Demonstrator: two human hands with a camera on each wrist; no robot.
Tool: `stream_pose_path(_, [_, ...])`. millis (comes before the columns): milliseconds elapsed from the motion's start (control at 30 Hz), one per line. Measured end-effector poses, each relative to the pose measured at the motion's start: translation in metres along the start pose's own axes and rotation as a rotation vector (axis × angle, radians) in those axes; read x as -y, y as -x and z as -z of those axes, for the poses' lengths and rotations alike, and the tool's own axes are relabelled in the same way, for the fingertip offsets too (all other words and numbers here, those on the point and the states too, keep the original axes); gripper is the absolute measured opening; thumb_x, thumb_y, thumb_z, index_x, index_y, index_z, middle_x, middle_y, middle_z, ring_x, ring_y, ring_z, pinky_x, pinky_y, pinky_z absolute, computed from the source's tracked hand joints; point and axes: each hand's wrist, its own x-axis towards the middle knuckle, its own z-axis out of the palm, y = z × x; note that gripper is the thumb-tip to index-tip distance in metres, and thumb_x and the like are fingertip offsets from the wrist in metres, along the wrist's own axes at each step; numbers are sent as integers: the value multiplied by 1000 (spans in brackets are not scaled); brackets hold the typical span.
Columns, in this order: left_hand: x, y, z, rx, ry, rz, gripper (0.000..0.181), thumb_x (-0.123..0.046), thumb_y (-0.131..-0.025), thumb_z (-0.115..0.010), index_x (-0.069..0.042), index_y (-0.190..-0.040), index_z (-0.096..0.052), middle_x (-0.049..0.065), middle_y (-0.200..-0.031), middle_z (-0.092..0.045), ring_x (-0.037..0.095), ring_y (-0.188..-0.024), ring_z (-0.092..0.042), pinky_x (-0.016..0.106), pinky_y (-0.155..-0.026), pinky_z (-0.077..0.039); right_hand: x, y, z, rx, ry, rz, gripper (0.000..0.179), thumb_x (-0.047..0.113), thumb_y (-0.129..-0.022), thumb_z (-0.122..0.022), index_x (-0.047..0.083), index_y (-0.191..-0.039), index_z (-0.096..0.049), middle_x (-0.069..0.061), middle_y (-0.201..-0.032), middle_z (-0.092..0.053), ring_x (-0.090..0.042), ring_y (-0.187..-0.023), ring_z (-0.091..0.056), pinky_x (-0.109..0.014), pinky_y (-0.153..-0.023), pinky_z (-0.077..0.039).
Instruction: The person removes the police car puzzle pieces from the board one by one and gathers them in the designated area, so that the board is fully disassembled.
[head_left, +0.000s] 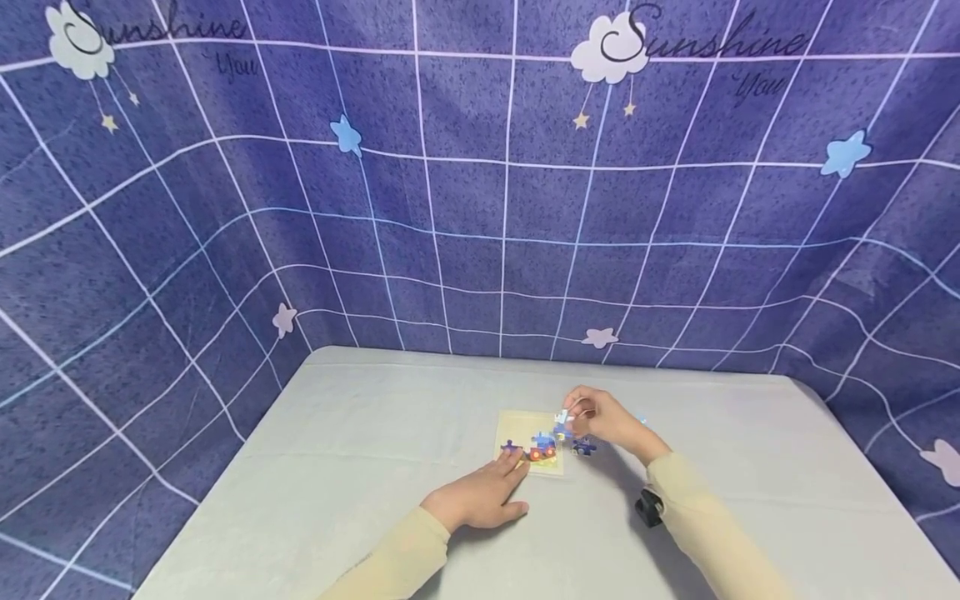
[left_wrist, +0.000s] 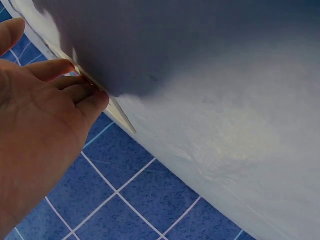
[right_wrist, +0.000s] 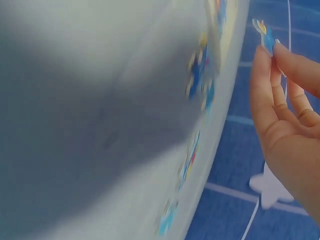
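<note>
In the head view a cream puzzle board (head_left: 517, 423) lies on the table, with several joined jigsaw pieces (head_left: 543, 448) on it showing a red and blue vehicle. My left hand (head_left: 480, 496) rests with extended fingers on the board's near left part, over the edge of the pieces. Thumb and fingertips of my right hand (head_left: 606, 418) pinch a blue and white jigsaw piece (right_wrist: 267, 39) above the board's right side. Just right of the board lies a dark blue loose piece (head_left: 583, 447). In the left wrist view, the fingertips meet the board's edge (left_wrist: 122, 116).
More loose jigsaw pieces (right_wrist: 189, 159) lie on the white-covered table (head_left: 360, 467) beneath the right arm, one of them light blue (right_wrist: 167, 219). A blue gridded curtain (head_left: 465, 192) surrounds the table's back and sides. A black device (head_left: 649, 507) sits at the right wrist.
</note>
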Motion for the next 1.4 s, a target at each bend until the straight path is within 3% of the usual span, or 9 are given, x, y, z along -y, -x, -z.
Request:
stream_pose_path(233, [0, 1, 1, 0, -7, 12, 67, -44, -97, -50, -4, -149, -34, 12, -158, -22, 25, -145, -21, 35, -116, -24, -7, 21, 30, -29, -2, -35, 30, -13, -80, -64, -16, -107, -51, -25, -88, -60, -23, -76, -64, -43, -72, -59])
stream_pose_path(467, [-1, 1, 1, 2, -6, 9, 66, -43, -98, -50, -4, -149, -34, 12, -158, -22, 26, -145, -21, 36, -117, -23, -18, 37, 45, -6, 7, -61, 30, -13, -80, -63, -18, -106, -49, -26, -87, -61, -22, -73, -64, -38, -69, -60])
stream_pose_path(800, [-1, 1, 0, 4, -6, 13, 66, -43, -98, -50, -5, -149, -34, 12, -158, -22, 25, -145, -21, 36, -117, -23, -35, 44, 49, 38, 6, -73, 27, -14, -80, -62, -19, -103, -49, -24, -84, -62, -18, -72, -62, -36, -65, -60])
stream_pose_path(933, [0, 0, 0, 7, -7, 14, 66, -44, -98, -49, -5, -149, -33, 12, -158, -21, 25, -145, -20, 36, -117, -23, -39, 43, 48, 25, 62, -40, 27, -15, -76, -64, -19, -99, -52, -20, -82, -59, -15, -72, -57, -30, -63, -58])
stream_pose_path(1133, [-1, 1, 0, 5, -4, 15, 66, -43, -98, -50, -5, -149, -33, 12, -158, -22, 25, -145, -21, 36, -117, -23, -44, 40, 47, -20, 216, 16, 24, -13, -70, -68, -13, -93, -59, -18, -81, -60, -14, -72, -52, -19, -61, -47])
stream_pose_path(1400, [-2, 1, 1, 7, -5, 16, 67, -44, -97, -51, -5, -149, -34, 12, -158, -23, 25, -145, -22, 35, -117, -24, -42, 42, 46, -23, 274, 21, 22, -12, -71, -69, -12, -91, -60, -14, -80, -60, -10, -71, -51, -18, -59, -47])
